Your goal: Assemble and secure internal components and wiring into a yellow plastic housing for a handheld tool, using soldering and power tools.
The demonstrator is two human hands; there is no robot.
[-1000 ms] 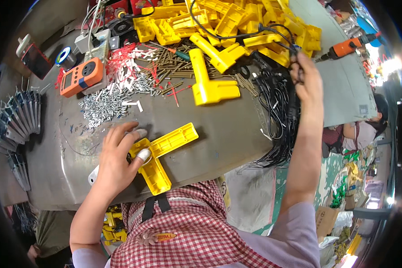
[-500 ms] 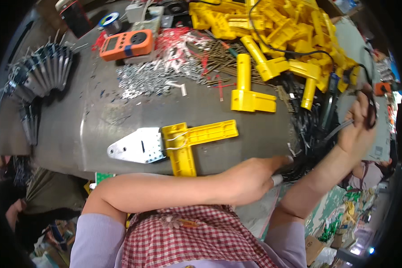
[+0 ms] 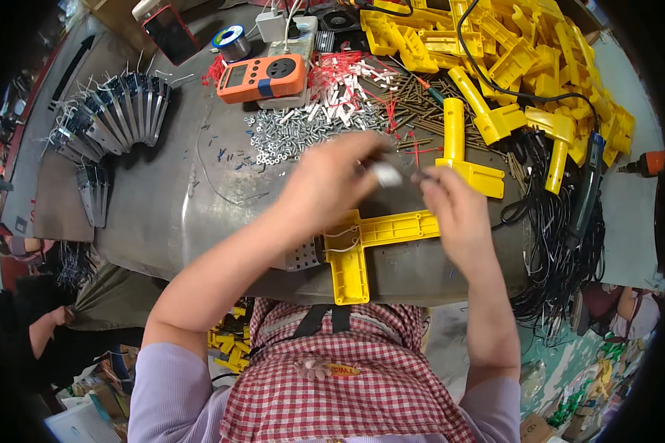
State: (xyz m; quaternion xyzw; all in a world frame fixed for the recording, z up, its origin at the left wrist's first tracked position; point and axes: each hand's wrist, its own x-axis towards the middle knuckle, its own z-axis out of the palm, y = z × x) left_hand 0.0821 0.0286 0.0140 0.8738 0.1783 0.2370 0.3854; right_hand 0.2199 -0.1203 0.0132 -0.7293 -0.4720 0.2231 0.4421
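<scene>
Right hand (image 3: 457, 210) has moved leftward to yellow casing (image 3: 352, 266)

The open yellow housing (image 3: 349, 275) has its bar's tip hidden behind the right hand (image 3: 457, 210). Left of the housing, a perforated metal plate (image 3: 304, 256) is partly covered by the left forearm (image 3: 233, 262). Beyond the housing, the left hand (image 3: 334, 179) is motion-blurred.

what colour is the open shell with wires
The open shell is yellow, best in head view.

left fingers (image 3: 365, 145) blurred, right fingers (image 3: 437, 190) bent
</scene>
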